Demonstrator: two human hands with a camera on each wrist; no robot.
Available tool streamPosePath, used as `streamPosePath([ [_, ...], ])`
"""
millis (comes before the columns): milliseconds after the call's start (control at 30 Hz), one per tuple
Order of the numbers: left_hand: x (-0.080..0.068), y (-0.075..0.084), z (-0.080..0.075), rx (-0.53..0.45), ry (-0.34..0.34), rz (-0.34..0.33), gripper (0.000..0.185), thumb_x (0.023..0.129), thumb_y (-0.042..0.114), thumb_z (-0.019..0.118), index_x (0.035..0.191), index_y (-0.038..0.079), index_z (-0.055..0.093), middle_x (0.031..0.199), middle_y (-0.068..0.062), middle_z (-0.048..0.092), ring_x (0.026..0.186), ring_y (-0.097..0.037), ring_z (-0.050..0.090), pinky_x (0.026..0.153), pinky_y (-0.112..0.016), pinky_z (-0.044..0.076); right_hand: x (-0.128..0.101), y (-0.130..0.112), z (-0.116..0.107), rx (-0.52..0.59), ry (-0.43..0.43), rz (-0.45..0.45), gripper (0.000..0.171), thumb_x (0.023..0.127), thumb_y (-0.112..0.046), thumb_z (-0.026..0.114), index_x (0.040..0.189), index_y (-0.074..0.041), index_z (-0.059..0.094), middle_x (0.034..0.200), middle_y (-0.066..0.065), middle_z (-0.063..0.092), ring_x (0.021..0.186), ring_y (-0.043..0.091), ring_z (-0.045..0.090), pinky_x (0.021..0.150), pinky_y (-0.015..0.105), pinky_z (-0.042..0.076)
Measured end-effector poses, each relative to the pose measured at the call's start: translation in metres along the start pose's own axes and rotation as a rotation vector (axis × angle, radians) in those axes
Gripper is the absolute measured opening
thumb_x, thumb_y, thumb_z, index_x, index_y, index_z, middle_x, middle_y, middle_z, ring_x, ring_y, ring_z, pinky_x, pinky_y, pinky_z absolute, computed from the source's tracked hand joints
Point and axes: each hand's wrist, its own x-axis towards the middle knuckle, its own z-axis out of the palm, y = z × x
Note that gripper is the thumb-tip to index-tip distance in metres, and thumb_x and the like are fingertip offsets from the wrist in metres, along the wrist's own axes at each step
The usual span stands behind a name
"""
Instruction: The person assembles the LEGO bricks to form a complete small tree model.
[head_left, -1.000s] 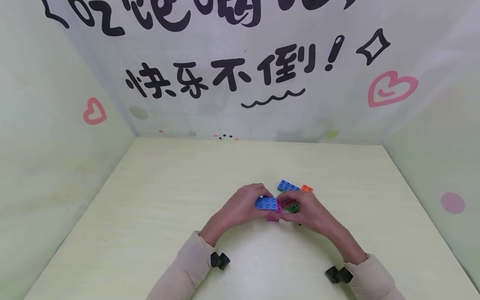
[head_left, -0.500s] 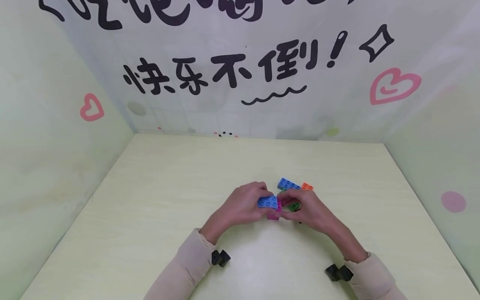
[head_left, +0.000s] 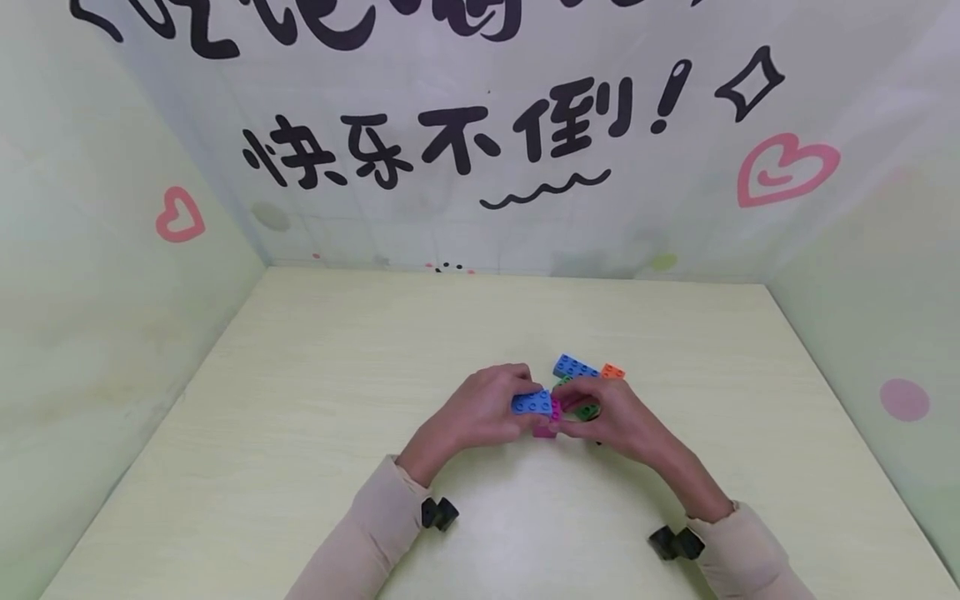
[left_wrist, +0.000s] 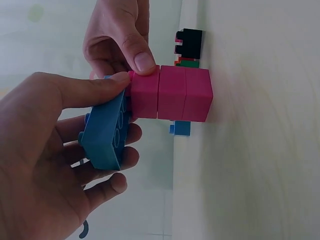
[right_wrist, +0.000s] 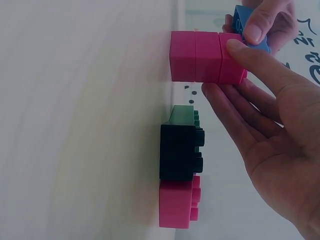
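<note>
While the left hand (head_left: 491,406) is holding the blue brick (left_wrist: 105,132) between thumb and fingers, the right hand (head_left: 615,417) is pinching the top of the pink stack (left_wrist: 172,94), which is standing upright on the table (head_left: 337,358). Blue is slanting at the stack's studs, overhanging on the left; probably worth levelling it, lining up studs, then pressing straight down with the right hand bracing. Left wrist view is showing that tilted underside, which head view is hiding; can't tell if any stud is gripping. Right wrist view is showing a black brick (right_wrist: 177,152) and a pink brick (right_wrist: 175,204), mostly blocked in head view. Farther off, head view is better showing a second blue brick (head_left: 576,367) and an orange brick (head_left: 613,371).
</note>
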Motion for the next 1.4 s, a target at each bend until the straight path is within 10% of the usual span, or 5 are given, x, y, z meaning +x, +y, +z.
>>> streamPosePath([
  [800,0.001,-0.003,0.001,-0.005,-0.019,-0.027,0.039,0.079,0.044,0.077,0.11,0.018,0.073,0.09,0.009,0.059,0.077,-0.005,0.051,0.065,-0.017,0.042,0.009,-0.001,-0.019,0.009,-0.024,0.049,0.042,0.082,-0.03,0.076,0.119,-0.013,0.064,0.112,0.004,0.069,0.101,0.024,0.067,0.083,0.039,0.056],
  [967,0.002,-0.004,0.003,-0.014,-0.038,-0.057,0.04,0.079,0.044,0.077,0.11,0.019,0.072,0.091,0.009,0.06,0.078,-0.005,0.052,0.066,-0.017,0.042,0.027,0.007,-0.021,-0.228,0.189,0.165,0.04,0.087,-0.031,0.072,0.12,-0.01,0.064,0.111,0.008,0.068,0.101,0.026,0.063,0.083,0.044,0.054],
  [1100,0.002,-0.001,0.006,-0.018,-0.058,-0.067,0.041,0.079,0.044,0.077,0.112,0.019,0.072,0.094,0.008,0.062,0.079,-0.005,0.053,0.067,-0.017,0.043,0.035,0.018,-0.014,-0.396,0.18,0.293,0.042,0.086,-0.038,0.071,0.115,-0.008,0.067,0.105,0.01,0.068,0.093,0.025,0.061,0.074,0.038,0.053],
  [1400,0.002,-0.001,0.003,-0.002,-0.043,-0.092,0.041,0.079,0.044,0.077,0.112,0.02,0.071,0.095,0.008,0.064,0.079,-0.005,0.053,0.067,-0.018,0.043,0.046,0.016,-0.008,-0.37,0.172,0.414,0.043,0.083,-0.042,0.073,0.107,-0.006,0.069,0.096,0.011,0.069,0.075,0.02,0.057,0.058,0.027,0.043],
])
